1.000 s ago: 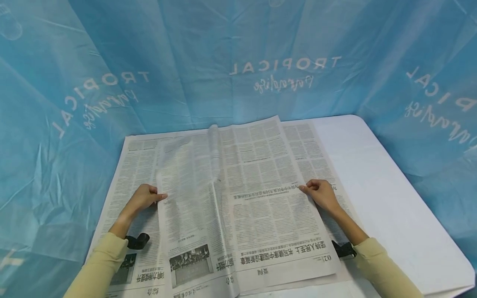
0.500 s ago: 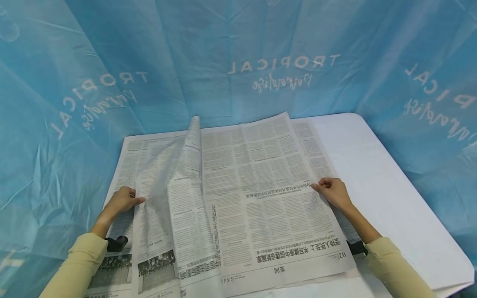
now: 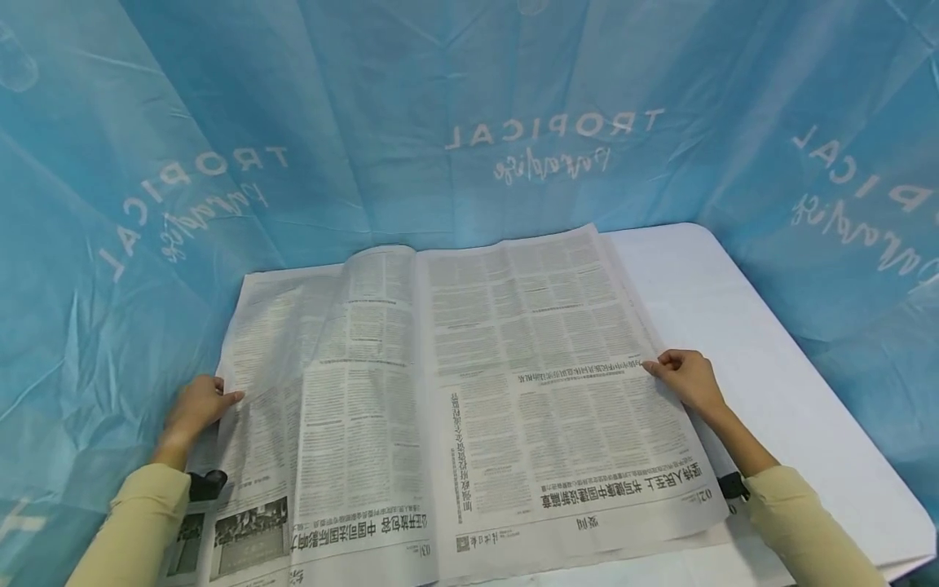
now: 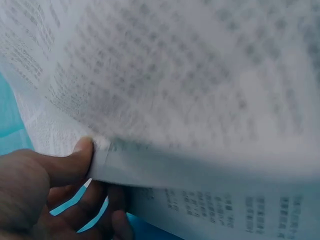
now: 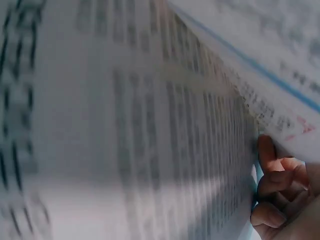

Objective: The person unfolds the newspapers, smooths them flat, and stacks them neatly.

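Observation:
A wide newspaper sheet [image 3: 543, 440] lies spread across the table, its centre fold standing up and a loose page curling over on the left half. My left hand [image 3: 196, 408] pinches the sheet's left edge; the left wrist view has the thumb [image 4: 82, 155] on top and the fingers underneath. At the opposite edge, my right hand [image 3: 689, 379] pinches the paper between thumb and fingers. In the right wrist view, several curled fingers [image 5: 272, 185] show beside the page, and the thumb is hidden behind paper. Another newspaper layer [image 3: 187, 542] shows beneath at lower left.
The white table [image 3: 785, 416] extends to the right of the newspaper, with a rounded far corner. A blue curtain [image 3: 469, 98] with mirrored lettering surrounds the back and sides. Black wrist cameras [image 3: 208, 486] sit on both wrists.
Both hands have moved apart, the left one leftward and the right one rightward, drawing the newspaper wider. The bunched middle has opened into a broad page.

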`<move>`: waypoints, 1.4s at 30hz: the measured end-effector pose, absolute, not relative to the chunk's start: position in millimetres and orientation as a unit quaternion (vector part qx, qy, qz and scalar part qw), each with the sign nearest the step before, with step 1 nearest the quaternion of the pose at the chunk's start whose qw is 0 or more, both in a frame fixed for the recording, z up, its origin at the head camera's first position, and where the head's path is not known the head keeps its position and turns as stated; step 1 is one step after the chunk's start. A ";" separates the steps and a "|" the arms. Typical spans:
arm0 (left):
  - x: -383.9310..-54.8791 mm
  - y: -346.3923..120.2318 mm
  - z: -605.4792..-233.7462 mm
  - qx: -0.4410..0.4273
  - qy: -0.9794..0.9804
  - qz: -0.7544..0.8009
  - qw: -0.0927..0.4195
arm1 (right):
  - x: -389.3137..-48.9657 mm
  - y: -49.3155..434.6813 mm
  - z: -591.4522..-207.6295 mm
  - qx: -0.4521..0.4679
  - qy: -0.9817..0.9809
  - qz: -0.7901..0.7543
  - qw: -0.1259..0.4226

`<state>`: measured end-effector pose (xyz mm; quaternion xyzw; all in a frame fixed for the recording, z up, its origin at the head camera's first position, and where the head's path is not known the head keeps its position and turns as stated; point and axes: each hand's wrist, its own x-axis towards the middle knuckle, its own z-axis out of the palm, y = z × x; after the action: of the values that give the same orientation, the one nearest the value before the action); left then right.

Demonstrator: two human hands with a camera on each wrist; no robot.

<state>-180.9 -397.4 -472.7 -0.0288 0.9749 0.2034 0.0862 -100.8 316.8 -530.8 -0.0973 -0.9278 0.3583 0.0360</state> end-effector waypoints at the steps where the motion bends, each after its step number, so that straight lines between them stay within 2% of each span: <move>1: -180.1 -398.8 -472.3 -0.042 0.974 0.205 0.087 | -100.2 319.3 -531.1 -0.099 -0.930 0.352 0.038; 8: -180.3 -403.5 -471.6 -0.103 0.973 0.191 0.082 | -98.3 336.1 -529.6 -0.095 -0.941 0.321 0.044; 15: -186.2 -403.6 -474.9 -0.130 0.969 0.193 0.078 | -96.9 348.5 -520.8 -0.059 -0.948 0.312 -0.008; 20: -190.2 -399.9 -476.7 -0.143 0.969 0.191 0.067 | -96.2 355.4 -519.8 -0.075 -0.945 0.317 -0.039; 34: -189.5 -398.6 -473.8 -0.158 0.967 0.198 -0.008 | -104.0 365.5 -521.9 -0.092 -0.942 0.321 -0.019; 42: -187.4 -396.9 -468.5 -0.162 0.968 0.193 -0.016 | -101.7 367.0 -524.7 -0.083 -0.945 0.316 -0.021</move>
<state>-187.4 -396.9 -468.5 -0.1616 0.9676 0.1932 -0.0165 -101.7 367.0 -524.7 -0.0830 -0.9450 0.3156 -0.0210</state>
